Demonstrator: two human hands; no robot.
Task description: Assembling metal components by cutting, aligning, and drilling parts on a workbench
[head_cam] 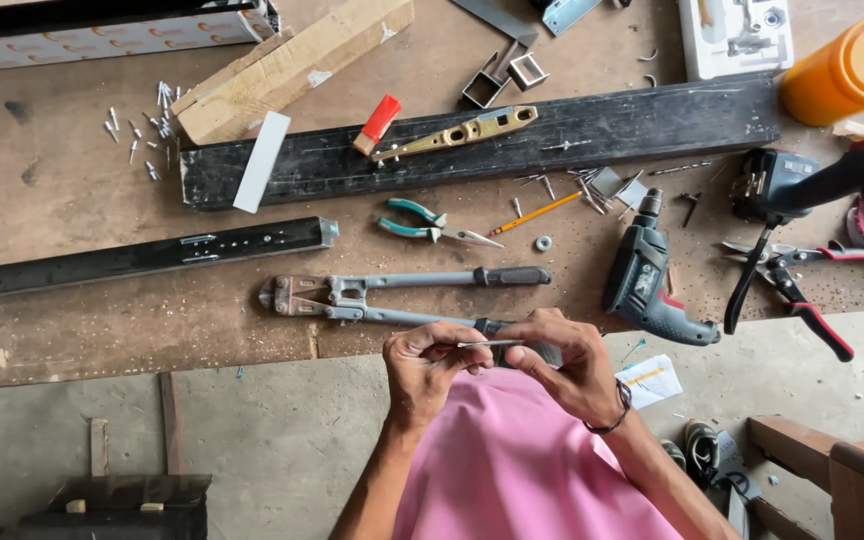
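Note:
A thin silver metal rod, like a long rivet or nail, is pinched between the fingertips of both hands. My left hand holds its left end and my right hand its right end. Both hands hover at the near edge of the wooden workbench, just above the grey-handled bolt cutters lying there. My pink shirt fills the view below the hands.
On the bench lie teal-handled pliers, a pencil, a blue-grey power drill, red-handled snips, a long black metal bar, a black rail, a timber block, scattered rivets, an orange container.

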